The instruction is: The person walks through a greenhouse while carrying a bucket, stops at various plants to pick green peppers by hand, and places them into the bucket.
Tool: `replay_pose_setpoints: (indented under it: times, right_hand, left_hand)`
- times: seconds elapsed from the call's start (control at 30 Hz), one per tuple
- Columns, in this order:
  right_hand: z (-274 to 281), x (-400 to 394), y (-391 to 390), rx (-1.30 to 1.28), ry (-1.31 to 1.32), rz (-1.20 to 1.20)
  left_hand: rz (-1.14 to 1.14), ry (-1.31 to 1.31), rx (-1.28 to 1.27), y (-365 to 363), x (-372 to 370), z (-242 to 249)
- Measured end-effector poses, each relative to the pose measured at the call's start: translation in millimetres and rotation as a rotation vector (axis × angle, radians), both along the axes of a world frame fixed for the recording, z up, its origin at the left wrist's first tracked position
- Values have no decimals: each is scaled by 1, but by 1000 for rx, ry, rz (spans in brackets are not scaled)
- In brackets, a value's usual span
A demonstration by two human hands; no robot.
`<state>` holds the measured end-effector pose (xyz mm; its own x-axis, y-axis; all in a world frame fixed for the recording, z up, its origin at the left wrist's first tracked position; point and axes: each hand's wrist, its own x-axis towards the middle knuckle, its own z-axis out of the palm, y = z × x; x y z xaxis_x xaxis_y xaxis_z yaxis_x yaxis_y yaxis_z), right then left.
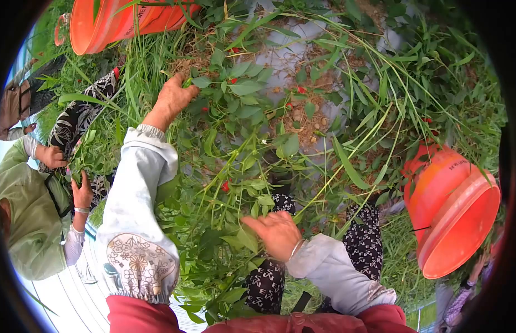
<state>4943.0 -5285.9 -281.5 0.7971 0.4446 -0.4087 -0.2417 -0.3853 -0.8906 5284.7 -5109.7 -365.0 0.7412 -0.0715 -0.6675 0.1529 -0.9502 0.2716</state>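
Note:
My left hand (172, 99) reaches to the far side of a leafy pepper plant (244, 89), its fingers curled in by the leaves. A bit of green shows at its fingertips, too small to name. Nearer to me, my right hand (277, 234) is closed at a leafy pepper branch (247, 238), thumb against the leaves; the other fingers are partly hidden. Between the hands hangs a red pepper (225, 186). Another red pepper (301, 89) lies beyond, on straw and grey plastic sheeting (291, 47).
An orange bucket (446, 205) lies tilted at the right, mouth toward me. A second orange bucket (116, 25) leans at the upper left. To the left a person in a green cover (30, 205) handles a plant. Long grass (352, 161) crosses the row.

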Motion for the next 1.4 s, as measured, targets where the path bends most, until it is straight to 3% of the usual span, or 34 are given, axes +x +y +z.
replay_pose_setpoints:
  times: [0.07,0.17,0.2,0.23,0.33,0.37,0.4,0.5,0.57,0.63,0.7,0.9,0.97,1.0,1.1,1.2,1.33,1.4]
  right_hand:
    - [-1,-1,1,-2,9,-13]
    - [-4,-5,2,-1,9,-17]
    - [-5,-4,2,-2,2,-20]
    - [-5,-4,3,-3,1,-21]
    - [-5,-5,5,3,0,-50]
    - [-5,-5,4,10,9,-52]
    - [-5,-5,3,17,20,-54]
    - [-5,-6,1,46,33,-74]
    - [-5,-6,0,42,42,-64]
    - [-4,-3,0,45,38,-56]
    - [-4,1,-1,4,41,43]
    - [-5,1,4,-10,23,38]
    - [-6,-1,5,-18,13,42]
    - [-6,-2,5,-19,5,48]
    - [-5,-2,4,-26,17,66]
    - [-6,-2,4,-17,14,53]
    - [-5,-2,3,-39,-14,33]
    - [-5,-1,3,-8,17,74]
  left_hand:
    - [-342,-103,273,-19,7,-17]
    - [-300,-186,256,-37,10,-26]
    - [-291,-160,94,-25,18,-48]
    - [-291,-161,92,-30,20,-53]
    - [35,243,-211,-46,14,-66]
    - [33,241,-220,-30,17,-85]
    - [206,394,-420,5,20,-120]
    - [-795,253,-18,8,18,-132]
    - [-470,399,248,34,26,-134]
    - [-389,485,20,36,22,-121]
    - [-383,568,430,24,14,-90]
    - [-554,652,443,14,5,-94]
    - [-762,644,540,2,0,-98]
    - [-811,589,467,33,0,-129]
    - [-887,483,420,43,-9,-142]
    - [-854,570,594,-28,-13,-80]
    - [-892,392,596,-19,-20,-97]
    - [-904,422,599,-17,-21,-97]
